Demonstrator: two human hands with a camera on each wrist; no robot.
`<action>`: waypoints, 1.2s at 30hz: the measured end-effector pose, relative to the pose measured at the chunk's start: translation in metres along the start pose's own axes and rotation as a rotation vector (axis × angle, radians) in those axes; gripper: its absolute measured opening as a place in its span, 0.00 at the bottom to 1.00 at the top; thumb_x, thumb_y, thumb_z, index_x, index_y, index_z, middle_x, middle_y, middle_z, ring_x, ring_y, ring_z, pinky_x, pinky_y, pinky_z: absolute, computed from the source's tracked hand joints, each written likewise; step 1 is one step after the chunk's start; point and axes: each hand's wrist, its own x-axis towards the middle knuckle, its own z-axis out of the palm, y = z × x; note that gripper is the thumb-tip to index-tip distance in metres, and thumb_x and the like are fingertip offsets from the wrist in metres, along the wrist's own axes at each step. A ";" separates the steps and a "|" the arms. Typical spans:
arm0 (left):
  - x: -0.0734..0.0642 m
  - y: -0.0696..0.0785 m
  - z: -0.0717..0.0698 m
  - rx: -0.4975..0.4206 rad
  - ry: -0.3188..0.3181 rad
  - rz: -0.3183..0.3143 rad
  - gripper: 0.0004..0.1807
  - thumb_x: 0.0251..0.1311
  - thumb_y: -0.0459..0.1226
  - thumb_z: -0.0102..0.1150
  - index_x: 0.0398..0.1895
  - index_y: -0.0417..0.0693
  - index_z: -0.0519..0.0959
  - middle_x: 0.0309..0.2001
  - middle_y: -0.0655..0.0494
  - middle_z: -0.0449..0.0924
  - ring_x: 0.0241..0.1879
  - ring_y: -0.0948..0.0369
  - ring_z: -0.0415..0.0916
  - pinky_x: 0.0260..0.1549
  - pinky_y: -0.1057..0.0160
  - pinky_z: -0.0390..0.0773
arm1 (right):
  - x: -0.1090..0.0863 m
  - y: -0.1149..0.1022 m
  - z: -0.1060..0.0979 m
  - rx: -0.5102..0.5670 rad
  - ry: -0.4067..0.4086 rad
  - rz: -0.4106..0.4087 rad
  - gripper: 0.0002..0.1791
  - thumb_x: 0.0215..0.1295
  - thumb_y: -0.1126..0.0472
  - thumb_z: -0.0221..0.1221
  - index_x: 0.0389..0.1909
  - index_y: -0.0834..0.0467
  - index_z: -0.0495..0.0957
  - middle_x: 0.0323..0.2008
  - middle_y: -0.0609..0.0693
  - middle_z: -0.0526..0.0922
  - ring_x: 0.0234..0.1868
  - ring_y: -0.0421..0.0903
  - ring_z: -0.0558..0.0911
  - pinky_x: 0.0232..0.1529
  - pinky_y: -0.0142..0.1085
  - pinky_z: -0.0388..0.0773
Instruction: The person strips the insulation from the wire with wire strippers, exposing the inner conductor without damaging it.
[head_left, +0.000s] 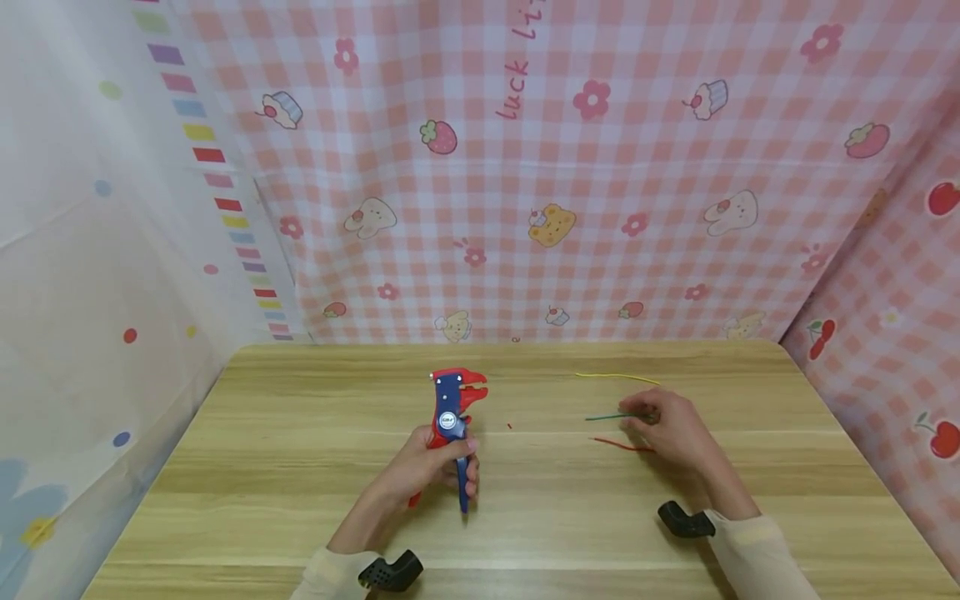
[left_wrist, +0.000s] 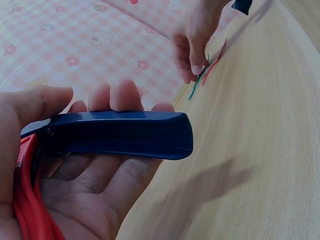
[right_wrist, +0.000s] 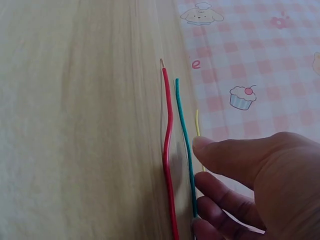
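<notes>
My left hand (head_left: 435,467) holds a wire stripper (head_left: 448,408) with a red and blue body; its red jaws point right. Up close in the left wrist view, the blue handle (left_wrist: 120,132) lies across my fingers. On the table, my right hand (head_left: 667,425) is at a green wire (right_wrist: 183,125), thumb and index finger apart and fingertips beside the wire. Nearer to me lies a red wire (right_wrist: 168,135), with bare copper at its end. A yellow wire (head_left: 615,376) lies farther back, partly behind my right thumb in the right wrist view.
A tiny red scrap (head_left: 509,426) lies on the wooden table (head_left: 540,517), between the stripper and the wires. Checked pink cloth (head_left: 525,167) hangs behind the table's back edge, with more cloth at both sides. Black devices (head_left: 393,572) are worn at both wrists.
</notes>
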 end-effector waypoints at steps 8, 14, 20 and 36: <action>0.000 0.002 0.004 0.000 -0.008 -0.005 0.24 0.73 0.45 0.59 0.52 0.28 0.69 0.29 0.56 0.85 0.29 0.58 0.86 0.42 0.54 0.89 | 0.000 0.003 0.002 -0.023 0.004 0.009 0.08 0.65 0.63 0.68 0.43 0.59 0.87 0.45 0.57 0.86 0.45 0.53 0.85 0.48 0.50 0.83; 0.000 0.005 0.006 -0.002 -0.026 -0.005 0.22 0.73 0.44 0.59 0.50 0.31 0.70 0.29 0.56 0.85 0.29 0.58 0.86 0.42 0.54 0.89 | 0.000 0.003 0.005 -0.061 0.028 -0.012 0.06 0.63 0.64 0.69 0.40 0.59 0.87 0.41 0.55 0.86 0.41 0.51 0.84 0.43 0.44 0.80; -0.001 0.007 0.008 -0.004 -0.038 0.013 0.20 0.73 0.44 0.58 0.49 0.32 0.71 0.28 0.56 0.84 0.29 0.59 0.86 0.42 0.54 0.89 | 0.001 0.004 0.008 -0.087 0.046 -0.017 0.03 0.64 0.63 0.69 0.36 0.58 0.87 0.38 0.53 0.84 0.38 0.48 0.82 0.40 0.41 0.77; -0.003 0.010 0.011 -0.001 -0.042 0.019 0.08 0.76 0.40 0.54 0.42 0.44 0.76 0.28 0.57 0.84 0.29 0.59 0.86 0.44 0.55 0.88 | 0.003 0.004 0.009 -0.094 0.048 -0.046 0.02 0.64 0.63 0.68 0.32 0.54 0.86 0.34 0.48 0.82 0.36 0.44 0.78 0.39 0.40 0.74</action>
